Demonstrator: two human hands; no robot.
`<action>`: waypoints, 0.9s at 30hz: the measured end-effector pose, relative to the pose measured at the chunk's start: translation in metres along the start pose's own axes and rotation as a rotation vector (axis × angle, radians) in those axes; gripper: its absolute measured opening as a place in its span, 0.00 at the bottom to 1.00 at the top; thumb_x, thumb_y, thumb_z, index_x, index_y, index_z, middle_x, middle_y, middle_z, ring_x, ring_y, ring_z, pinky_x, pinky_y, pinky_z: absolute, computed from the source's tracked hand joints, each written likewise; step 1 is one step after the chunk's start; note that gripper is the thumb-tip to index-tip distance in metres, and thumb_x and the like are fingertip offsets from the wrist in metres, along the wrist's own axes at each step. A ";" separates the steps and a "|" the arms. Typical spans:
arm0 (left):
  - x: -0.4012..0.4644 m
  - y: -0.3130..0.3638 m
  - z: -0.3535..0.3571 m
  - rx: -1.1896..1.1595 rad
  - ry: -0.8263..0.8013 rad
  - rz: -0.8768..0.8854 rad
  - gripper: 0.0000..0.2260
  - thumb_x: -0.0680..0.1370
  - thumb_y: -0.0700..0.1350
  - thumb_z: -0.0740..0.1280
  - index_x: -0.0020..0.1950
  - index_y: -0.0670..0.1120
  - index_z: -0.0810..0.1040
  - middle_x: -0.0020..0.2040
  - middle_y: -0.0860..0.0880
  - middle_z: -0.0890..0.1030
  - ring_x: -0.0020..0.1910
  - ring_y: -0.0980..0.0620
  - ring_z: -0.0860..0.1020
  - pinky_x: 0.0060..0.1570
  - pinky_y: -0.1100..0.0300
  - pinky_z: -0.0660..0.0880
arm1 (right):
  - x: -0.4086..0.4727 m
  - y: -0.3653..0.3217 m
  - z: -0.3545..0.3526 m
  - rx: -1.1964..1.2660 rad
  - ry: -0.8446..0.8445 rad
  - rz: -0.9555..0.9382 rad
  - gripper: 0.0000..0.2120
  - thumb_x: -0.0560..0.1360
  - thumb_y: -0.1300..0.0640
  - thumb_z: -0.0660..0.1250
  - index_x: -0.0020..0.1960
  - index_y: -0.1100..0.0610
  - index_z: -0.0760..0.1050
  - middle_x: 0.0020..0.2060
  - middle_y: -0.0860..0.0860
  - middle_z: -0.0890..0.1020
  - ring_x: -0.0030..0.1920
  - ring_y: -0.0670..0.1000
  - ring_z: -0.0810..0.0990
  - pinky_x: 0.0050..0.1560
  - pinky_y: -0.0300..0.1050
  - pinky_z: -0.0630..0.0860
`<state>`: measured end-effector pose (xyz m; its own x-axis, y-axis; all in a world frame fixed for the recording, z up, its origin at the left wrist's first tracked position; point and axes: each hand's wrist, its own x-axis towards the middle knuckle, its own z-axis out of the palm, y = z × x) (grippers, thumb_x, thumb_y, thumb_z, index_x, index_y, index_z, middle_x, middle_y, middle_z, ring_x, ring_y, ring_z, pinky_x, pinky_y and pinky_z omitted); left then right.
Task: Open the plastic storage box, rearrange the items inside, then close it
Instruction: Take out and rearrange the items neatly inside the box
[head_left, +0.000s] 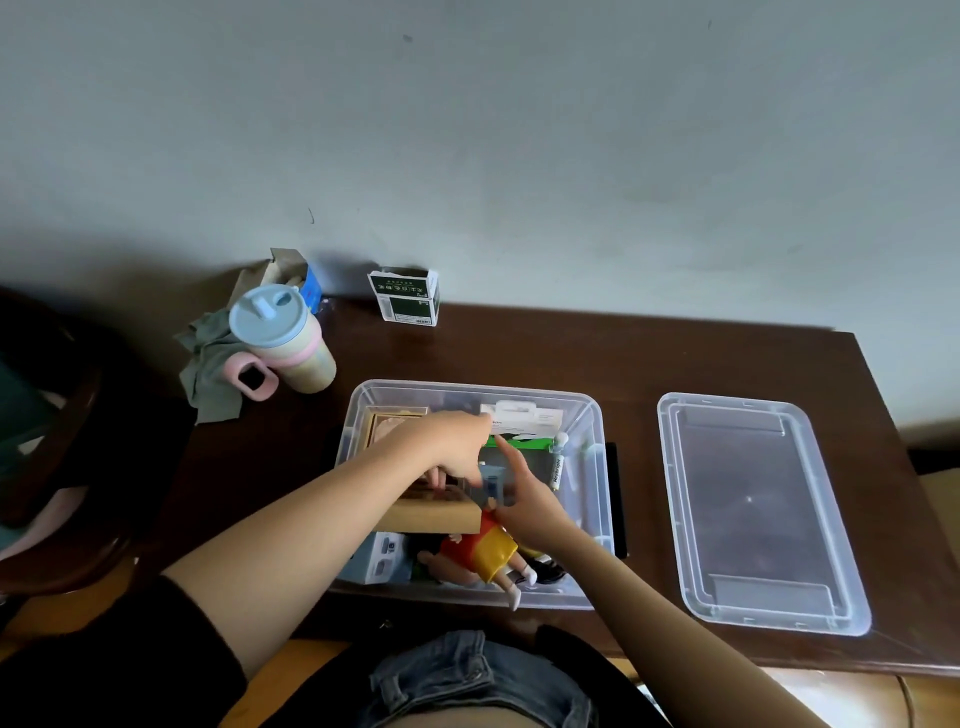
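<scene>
Reaching both hands into open storage box among toys

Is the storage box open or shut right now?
Open: the storage box has no cover; its lid lies flat beside it.

One storage box; one lid; two hands; one cup.

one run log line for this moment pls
stage: rearranging | clear plastic storage box: open | clear lid: on table, right of box | left hand: on tan wooden block | right hand: inside box
</scene>
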<state>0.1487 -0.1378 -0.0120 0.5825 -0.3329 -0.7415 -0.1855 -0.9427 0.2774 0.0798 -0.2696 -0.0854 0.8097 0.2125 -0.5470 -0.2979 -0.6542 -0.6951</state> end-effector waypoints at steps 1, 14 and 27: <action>0.003 0.001 0.001 0.032 0.036 0.006 0.27 0.76 0.45 0.68 0.70 0.45 0.59 0.47 0.44 0.77 0.31 0.51 0.80 0.26 0.61 0.75 | 0.001 0.001 0.000 -0.004 -0.004 0.017 0.41 0.75 0.64 0.62 0.76 0.43 0.42 0.36 0.55 0.77 0.34 0.51 0.75 0.32 0.43 0.71; 0.023 -0.004 0.011 -0.011 -0.146 0.199 0.21 0.76 0.44 0.68 0.69 0.50 0.71 0.64 0.49 0.76 0.57 0.48 0.76 0.53 0.56 0.74 | 0.002 0.002 -0.014 -0.179 -0.280 0.081 0.12 0.77 0.63 0.60 0.59 0.62 0.73 0.51 0.61 0.81 0.47 0.57 0.82 0.49 0.50 0.80; 0.036 -0.019 0.021 0.002 -0.131 0.244 0.11 0.77 0.48 0.67 0.57 0.47 0.81 0.67 0.49 0.72 0.63 0.49 0.72 0.60 0.54 0.72 | 0.021 0.014 -0.030 -0.764 -0.298 0.106 0.18 0.74 0.64 0.62 0.64 0.62 0.71 0.57 0.59 0.78 0.57 0.59 0.77 0.53 0.48 0.75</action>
<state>0.1567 -0.1327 -0.0564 0.4133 -0.5503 -0.7255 -0.3096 -0.8342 0.4563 0.1082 -0.2957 -0.0928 0.5968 0.2349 -0.7672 0.1477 -0.9720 -0.1827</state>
